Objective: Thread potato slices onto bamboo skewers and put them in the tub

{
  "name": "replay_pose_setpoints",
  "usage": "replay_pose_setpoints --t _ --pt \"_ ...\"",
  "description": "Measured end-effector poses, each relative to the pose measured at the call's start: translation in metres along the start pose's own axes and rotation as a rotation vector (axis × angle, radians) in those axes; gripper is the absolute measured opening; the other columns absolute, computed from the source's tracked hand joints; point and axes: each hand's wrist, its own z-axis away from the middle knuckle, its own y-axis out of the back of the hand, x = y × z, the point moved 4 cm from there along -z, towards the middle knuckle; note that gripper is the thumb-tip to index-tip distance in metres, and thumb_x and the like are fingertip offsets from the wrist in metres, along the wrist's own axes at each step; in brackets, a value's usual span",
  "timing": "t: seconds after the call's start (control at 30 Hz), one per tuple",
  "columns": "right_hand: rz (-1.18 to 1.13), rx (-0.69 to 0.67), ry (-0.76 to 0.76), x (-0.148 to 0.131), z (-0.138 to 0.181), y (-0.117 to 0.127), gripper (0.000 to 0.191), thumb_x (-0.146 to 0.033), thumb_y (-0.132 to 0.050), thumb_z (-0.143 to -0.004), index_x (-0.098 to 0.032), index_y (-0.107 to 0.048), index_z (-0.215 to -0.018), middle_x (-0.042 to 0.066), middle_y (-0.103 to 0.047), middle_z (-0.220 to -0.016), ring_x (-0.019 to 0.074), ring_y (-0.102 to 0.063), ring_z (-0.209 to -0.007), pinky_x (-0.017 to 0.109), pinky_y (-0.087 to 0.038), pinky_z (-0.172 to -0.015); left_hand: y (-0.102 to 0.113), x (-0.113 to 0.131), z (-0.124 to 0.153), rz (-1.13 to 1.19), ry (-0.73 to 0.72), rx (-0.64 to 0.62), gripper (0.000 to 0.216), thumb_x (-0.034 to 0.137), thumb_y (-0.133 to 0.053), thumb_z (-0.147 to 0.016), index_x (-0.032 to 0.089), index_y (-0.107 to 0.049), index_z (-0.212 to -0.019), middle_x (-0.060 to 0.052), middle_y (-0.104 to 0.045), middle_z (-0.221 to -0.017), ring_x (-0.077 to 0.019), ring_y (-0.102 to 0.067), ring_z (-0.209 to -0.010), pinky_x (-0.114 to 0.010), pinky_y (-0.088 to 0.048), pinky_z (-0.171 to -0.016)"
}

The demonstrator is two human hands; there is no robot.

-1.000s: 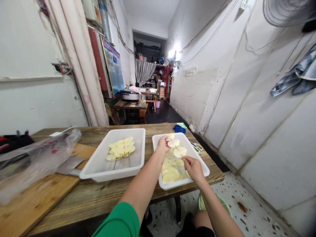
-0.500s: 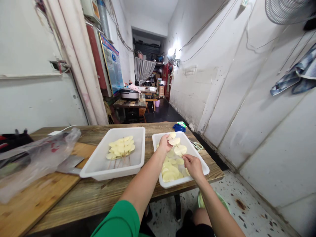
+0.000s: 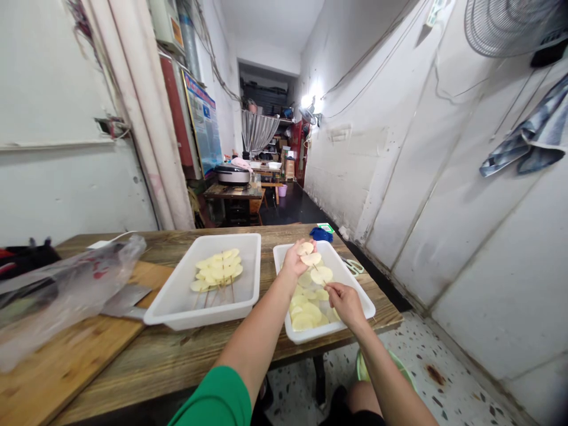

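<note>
Your left hand [image 3: 293,260] pinching potato slices [image 3: 310,258], right hand [image 3: 345,302] clamped on the skewer [image 3: 320,273], you have several finished skewers [image 3: 217,269] in the left tray [image 3: 177,290] and many loose slices [image 3: 306,313] left.

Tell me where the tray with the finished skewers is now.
In the head view it is the left tray on the wooden table, between the cleaver on its left and the tray of loose slices on its right.

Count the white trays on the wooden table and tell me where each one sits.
2. The left tray sits mid-table and holds skewered potato slices. The right tray, beside it, holds loose slices. None seems hidden.
</note>
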Motion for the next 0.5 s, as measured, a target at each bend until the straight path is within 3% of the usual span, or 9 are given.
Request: replay_pose_setpoints --t 0.2,0.5 --pt "-0.004 -0.002 -0.003 0.0023 0.0005 -0.0016 0.032 -0.034 -0.043 -0.084 -0.020 -0.058 -0.059 -0.002 -0.051 -0.045 0.0133 -0.049 -0.046 0.022 -0.034 -0.052 -0.0019 -0.0016 0.0015 0.014 -0.048 -0.013 0.011 0.007 -0.052 -0.082 0.014 -0.057 -0.089 -0.009 -0.065 -0.088 -0.0176 -0.065 -0.082 -0.033 -0.054 -0.074" --pt "0.048 0.008 -0.015 -0.0018 0.0008 0.0012 0.032 -0.033 -0.043 -0.082 -0.019 -0.061 -0.060 -0.001 -0.054 -0.046 0.0141 -0.051 -0.047 0.023 -0.035 -0.053 -0.0034 -0.0046 0.0044 -0.128 -0.115 0.018 0.011 0.007 -0.053 -0.080 0.014 -0.054 -0.088 -0.009 -0.064 -0.082 -0.0208 -0.066 -0.083 -0.037 -0.055 -0.075"
